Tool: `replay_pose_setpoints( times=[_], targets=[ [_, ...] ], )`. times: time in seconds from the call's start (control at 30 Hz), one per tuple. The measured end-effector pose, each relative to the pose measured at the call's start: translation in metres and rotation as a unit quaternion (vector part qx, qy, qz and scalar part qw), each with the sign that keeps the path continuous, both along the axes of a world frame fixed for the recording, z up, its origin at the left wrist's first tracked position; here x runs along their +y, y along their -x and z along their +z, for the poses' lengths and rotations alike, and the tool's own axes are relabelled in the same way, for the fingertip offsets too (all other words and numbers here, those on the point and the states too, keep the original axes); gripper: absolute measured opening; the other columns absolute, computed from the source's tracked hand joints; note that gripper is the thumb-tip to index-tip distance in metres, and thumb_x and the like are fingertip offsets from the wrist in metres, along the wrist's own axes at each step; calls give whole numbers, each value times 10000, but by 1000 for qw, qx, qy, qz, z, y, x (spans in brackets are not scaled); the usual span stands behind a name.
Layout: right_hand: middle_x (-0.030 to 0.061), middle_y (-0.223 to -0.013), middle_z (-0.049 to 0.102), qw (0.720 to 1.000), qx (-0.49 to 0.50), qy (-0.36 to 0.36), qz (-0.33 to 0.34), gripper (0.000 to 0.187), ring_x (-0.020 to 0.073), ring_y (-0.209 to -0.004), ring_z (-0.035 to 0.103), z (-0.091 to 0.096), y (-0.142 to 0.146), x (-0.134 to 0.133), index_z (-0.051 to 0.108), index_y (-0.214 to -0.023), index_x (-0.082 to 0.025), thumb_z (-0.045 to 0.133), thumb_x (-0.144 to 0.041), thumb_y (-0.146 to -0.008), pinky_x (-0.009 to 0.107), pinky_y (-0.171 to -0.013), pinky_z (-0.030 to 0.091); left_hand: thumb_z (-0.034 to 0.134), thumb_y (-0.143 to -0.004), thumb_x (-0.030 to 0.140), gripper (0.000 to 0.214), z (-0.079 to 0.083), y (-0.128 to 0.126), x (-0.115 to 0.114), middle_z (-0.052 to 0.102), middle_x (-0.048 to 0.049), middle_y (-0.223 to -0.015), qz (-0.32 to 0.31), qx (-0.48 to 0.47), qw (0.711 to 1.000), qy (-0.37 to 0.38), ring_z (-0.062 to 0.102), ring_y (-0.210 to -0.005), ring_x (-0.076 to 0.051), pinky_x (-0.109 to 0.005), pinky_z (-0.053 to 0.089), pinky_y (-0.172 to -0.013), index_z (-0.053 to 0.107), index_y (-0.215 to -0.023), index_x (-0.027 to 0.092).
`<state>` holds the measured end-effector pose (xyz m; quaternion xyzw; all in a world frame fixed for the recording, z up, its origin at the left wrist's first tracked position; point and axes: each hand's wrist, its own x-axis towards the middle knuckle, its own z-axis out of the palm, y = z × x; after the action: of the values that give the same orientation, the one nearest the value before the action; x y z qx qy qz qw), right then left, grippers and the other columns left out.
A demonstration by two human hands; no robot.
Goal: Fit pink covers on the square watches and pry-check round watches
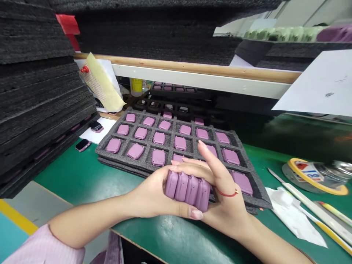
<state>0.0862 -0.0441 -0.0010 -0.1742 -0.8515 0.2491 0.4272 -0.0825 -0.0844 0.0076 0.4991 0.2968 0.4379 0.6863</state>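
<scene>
A row of several purple watch cases point(187, 189), standing side by side on edge, is held between my two hands above the front of the foam tray. My left hand point(154, 190) grips the row from the left, its thumb along the lower side and its fingers over the top. My right hand point(227, 194) closes on the row's right end, its wrist near a red string. Behind my hands lies the dark grey foam tray point(123, 151), with purple watch cases point(158, 157) in most of its pockets. My hands hide some of the front pockets.
Tall stacks of black foam sheets point(35, 91) stand at the left. Two watches point(83, 145) lie left of the tray. At the right are a tape roll point(316, 176), white tissue point(297, 216) and a steel ruler point(319, 211). A shelf edge point(192, 77) crosses above.
</scene>
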Motion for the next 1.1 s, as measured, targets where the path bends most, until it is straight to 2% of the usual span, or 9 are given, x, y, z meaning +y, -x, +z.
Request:
replay_pose_setpoints(
  times=[0.17, 0.27, 0.43, 0.53, 0.7, 0.83, 0.9, 1.03, 1.1],
  targets=[
    [117, -1338, 660, 996, -77, -53, 9, 789, 257, -1232, 641, 5, 0, -3, 227, -1589, -246, 656, -200, -928, 485, -1105, 500, 856, -738, 262, 360, -7, -5, 0, 728, -45, -936, 35, -90, 995, 32, 692, -962, -185, -289, 517, -918, 732, -1063, 172],
    [115, -1374, 624, 998, -65, 14, 0, 732, 232, -1238, 634, 15, -6, -4, 369, -1489, -254, 735, -183, -859, 398, -1051, 552, 831, -769, 404, 370, -11, -4, -1, 749, -73, -880, -12, -164, 978, 132, 720, -819, -176, -270, 553, -801, 753, -1025, 148],
    [46, -1173, 716, 996, -42, 77, -4, 203, 192, -1027, 728, 36, -15, -2, 653, -927, -252, 796, -186, -800, 264, -815, 631, 822, -771, 443, 445, -16, 3, 1, 762, -113, -1005, -62, -241, 950, 189, 724, -965, -197, -215, 562, -780, 763, -1063, 112],
    [54, -1102, 747, 997, -23, 79, -8, 115, 200, -958, 746, 41, -13, 1, 690, -776, -225, 801, -223, -804, 289, -816, 628, 823, -778, 425, 430, -18, 5, 1, 765, -106, -986, -55, -247, 945, 209, 721, -923, -180, -238, 561, -825, 761, -1063, 108],
    [41, -911, 781, 993, 74, 65, -60, 101, 207, -874, 754, 37, -10, 0, 718, -783, -235, 742, -166, -853, 320, -765, 632, 808, -793, 444, 429, -21, 4, 2, 765, -124, -967, -56, -243, 948, 196, 731, -871, -194, -198, 522, -680, 760, -1061, 112],
    [4, -874, 756, 963, 218, 77, -136, 147, 158, -722, 738, 37, -16, -6, 680, -843, -261, 684, -127, -903, 310, -725, 647, 808, -788, 447, 421, -21, 5, 3, 749, -128, -1094, -73, -260, 947, 175, 742, -900, -205, -153, 426, -526, 758, -1077, 144],
    [29, -1005, 754, 971, 193, 82, -116, 104, 193, -886, 752, 36, -18, -8, 676, -941, -274, 716, -189, -897, 353, -836, 649, 807, -784, 460, 442, -20, 6, 3, 749, -127, -1099, -83, -266, 944, 175, 742, -895, -207, -153, 390, -491, 747, -1106, 163],
    [100, -1274, 672, 997, 18, 51, -52, 569, 298, -1229, 635, 29, -15, -8, 593, -1276, -274, 846, -351, -772, 468, -1028, 572, 803, -768, 508, 463, -19, 7, 4, 749, -90, -1077, -96, -258, 948, 160, 730, -873, -181, -146, 387, -488, 749, -1102, 192],
    [106, -1274, 667, 999, -13, 20, -45, 582, 300, -1228, 633, 25, -12, -7, 561, -1318, -271, 817, -308, -796, 471, -1022, 573, 794, -758, 550, 501, -19, 7, 3, 750, -90, -1037, -107, -246, 951, 157, 724, -867, -179, -144, 390, -490, 754, -1094, 181]
  ],
)
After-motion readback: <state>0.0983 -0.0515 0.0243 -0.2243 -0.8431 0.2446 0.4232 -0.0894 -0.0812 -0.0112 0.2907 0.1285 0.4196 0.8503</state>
